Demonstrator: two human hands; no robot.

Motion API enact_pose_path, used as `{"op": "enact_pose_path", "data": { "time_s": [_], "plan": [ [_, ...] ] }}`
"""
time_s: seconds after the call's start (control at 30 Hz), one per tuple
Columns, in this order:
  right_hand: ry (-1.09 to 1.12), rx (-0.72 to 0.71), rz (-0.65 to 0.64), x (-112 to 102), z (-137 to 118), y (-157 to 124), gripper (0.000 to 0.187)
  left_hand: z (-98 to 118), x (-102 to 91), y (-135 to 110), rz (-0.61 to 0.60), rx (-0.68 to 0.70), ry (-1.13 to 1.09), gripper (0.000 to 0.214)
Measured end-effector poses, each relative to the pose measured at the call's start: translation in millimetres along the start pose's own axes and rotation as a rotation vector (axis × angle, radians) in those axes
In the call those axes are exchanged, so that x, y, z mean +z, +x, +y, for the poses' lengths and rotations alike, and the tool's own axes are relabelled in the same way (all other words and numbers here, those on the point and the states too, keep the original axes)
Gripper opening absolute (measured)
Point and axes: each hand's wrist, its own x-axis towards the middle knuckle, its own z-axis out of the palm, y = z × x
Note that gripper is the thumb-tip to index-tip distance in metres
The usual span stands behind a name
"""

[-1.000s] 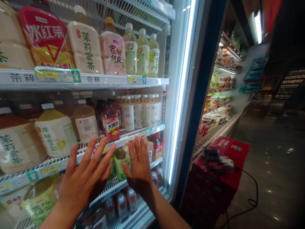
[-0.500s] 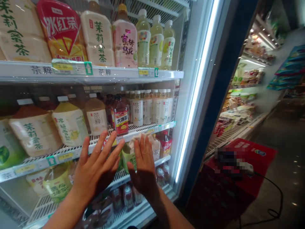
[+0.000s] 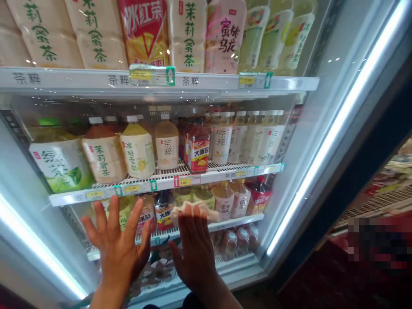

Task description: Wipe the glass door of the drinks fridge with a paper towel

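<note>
My left hand (image 3: 117, 244) lies flat with its fingers spread against the glass door (image 3: 305, 128) of a drinks fridge, holding nothing. Beside it, my right hand (image 3: 195, 251) presses a crumpled white cloth (image 3: 193, 209) against the same glass, with the fingers stretched flat over it. Both hands are at the height of the lower shelves. Behind the glass just above them stand tea bottles, among them a red-labelled bottle (image 3: 199, 151) on the wire middle shelf (image 3: 167, 178).
Several large tea bottles fill the top shelf (image 3: 154, 79). Bright light strips run down the right door frame (image 3: 331, 133) and the lower left frame (image 3: 38, 249). Red cartons (image 3: 380, 253) stand on the floor at the right. An open chilled rack (image 3: 383, 199) shows behind them.
The view has swung left and down, so the fridge now fills the picture. Both hands stay on the glass and have slid down from the middle shelf to the shelf below.
</note>
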Motion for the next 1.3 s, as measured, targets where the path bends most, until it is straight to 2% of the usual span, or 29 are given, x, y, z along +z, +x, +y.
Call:
{"op": "enact_pose_path", "data": {
  "time_s": [0.07, 0.23, 0.43, 0.63, 0.77, 0.83, 0.97, 1.03, 1.1, 1.2, 1.3],
  "plan": [
    [-0.019, -0.008, 0.002, 6.6, -11.3, 2.1, 0.072, -4.7, -3.2, -4.3, -0.013, -0.018, 0.012, 0.087],
    [-0.002, -0.032, 0.056, 8.3, -30.5, 44.0, 0.075, -17.2, -12.1, -11.2, 0.026, -0.057, 0.013, 0.088],
    [-0.062, -0.06, -0.036, 27.6, -50.5, 8.6, 0.072, -31.4, -21.4, -17.2, 0.033, -0.08, 0.008, 0.09],
    [-0.05, -0.083, -0.005, 32.0, -62.9, 33.8, 0.072, -40.3, -26.3, -22.9, 0.046, -0.087, -0.019, 0.088],
    [-0.047, -0.123, -0.041, 37.7, -68.8, 11.1, 0.068, -47.0, -28.1, -28.0, 0.043, -0.096, 0.004, 0.089],
    [-0.041, -0.126, -0.027, 38.7, -72.0, 10.1, 0.067, -49.2, -28.6, -29.5, 0.044, -0.099, 0.012, 0.089],
    [-0.015, -0.115, -0.025, 31.3, -81.2, 51.0, 0.066, -50.9, -29.4, -29.2, 0.057, -0.099, 0.015, 0.086],
    [-0.012, -0.129, -0.03, 29.6, -83.8, 60.4, 0.065, -51.3, -29.9, -28.8, 0.066, -0.096, 0.019, 0.086],
    [-0.021, -0.122, -0.027, 32.8, -82.1, 46.8, 0.064, -51.2, -30.1, -29.2, 0.072, -0.094, 0.02, 0.087],
    [-0.043, -0.11, -0.002, 40.3, -69.2, 11.1, 0.062, -48.4, -29.1, -29.3, 0.067, -0.099, 0.01, 0.088],
    [-0.101, -0.069, 0.017, 36.8, -49.0, 9.1, 0.061, -39.3, -25.9, -25.1, 0.056, -0.095, -0.017, 0.087]
  ]
}}
